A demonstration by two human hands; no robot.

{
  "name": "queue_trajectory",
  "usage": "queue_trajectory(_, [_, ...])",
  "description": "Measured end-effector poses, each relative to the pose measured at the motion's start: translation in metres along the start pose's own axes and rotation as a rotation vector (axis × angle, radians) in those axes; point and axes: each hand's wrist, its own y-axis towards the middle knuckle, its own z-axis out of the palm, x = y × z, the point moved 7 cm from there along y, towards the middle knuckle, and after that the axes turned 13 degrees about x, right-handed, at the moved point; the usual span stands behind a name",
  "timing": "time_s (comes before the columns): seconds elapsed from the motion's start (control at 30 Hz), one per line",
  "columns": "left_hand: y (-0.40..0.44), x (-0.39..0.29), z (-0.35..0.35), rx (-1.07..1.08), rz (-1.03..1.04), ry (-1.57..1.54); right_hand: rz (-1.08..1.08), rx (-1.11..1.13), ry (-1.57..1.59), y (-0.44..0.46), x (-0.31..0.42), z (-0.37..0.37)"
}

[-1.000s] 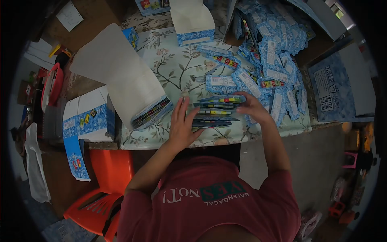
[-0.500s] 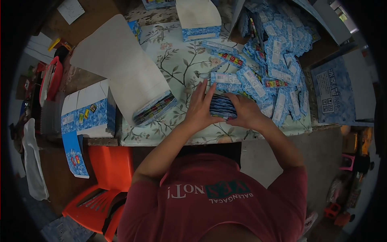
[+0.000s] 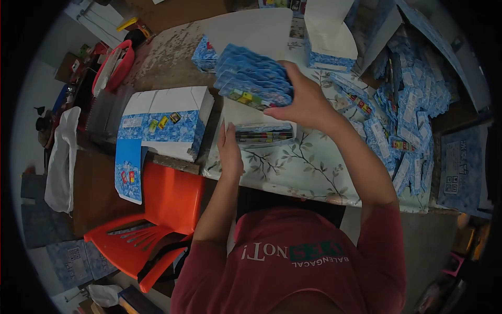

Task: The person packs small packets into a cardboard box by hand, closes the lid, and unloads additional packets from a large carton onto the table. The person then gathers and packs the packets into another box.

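Note:
My right hand [image 3: 306, 99] grips a thick stack of blue packets [image 3: 251, 78] at its right end, thumb below and fingers behind. The stack is tilted and held above a small open box [image 3: 293, 137], whose white lid [image 3: 251, 29] stretches away behind it. More packets [image 3: 261, 135] stand on edge inside this box. My left hand [image 3: 230, 152] is at the box's left side, fingers stretched out and apart; whether it presses on the box I cannot tell.
A heap of loose blue packets [image 3: 413, 104] spills from a large carton on the right. Another open small box [image 3: 329, 60] stands at the back. White-and-blue cartons [image 3: 164, 118] lie at the left table edge, above an orange chair [image 3: 172, 193].
The stack has gone from between both hands to my right hand alone, lifted and carried left over the box. My left hand has let go and moved to the box's side. The view has shifted left.

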Motion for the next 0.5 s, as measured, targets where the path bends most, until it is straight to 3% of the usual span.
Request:
queue_trajectory(0.07, [0.002,-0.017,0.015,-0.02,0.011,-0.003,0.119,0.245,-0.423,0.034,-0.019,0.031])
queue_trajectory(0.27, [0.014,-0.016,0.017,0.045,0.021,-0.058,0.225,0.532,-0.676,0.055,-0.072,0.074])
queue_trajectory(0.4, [0.013,-0.017,0.018,0.089,0.051,-0.016,0.254,0.661,-0.675,0.056,-0.077,0.069])
queue_trajectory(0.47, [0.011,-0.021,0.021,0.096,0.057,0.002,0.017,0.551,-0.324,0.064,-0.071,0.067])
queue_trajectory(0.5, [0.01,-0.025,0.025,0.11,0.065,0.025,0.019,0.553,-0.324,0.069,-0.074,0.068])
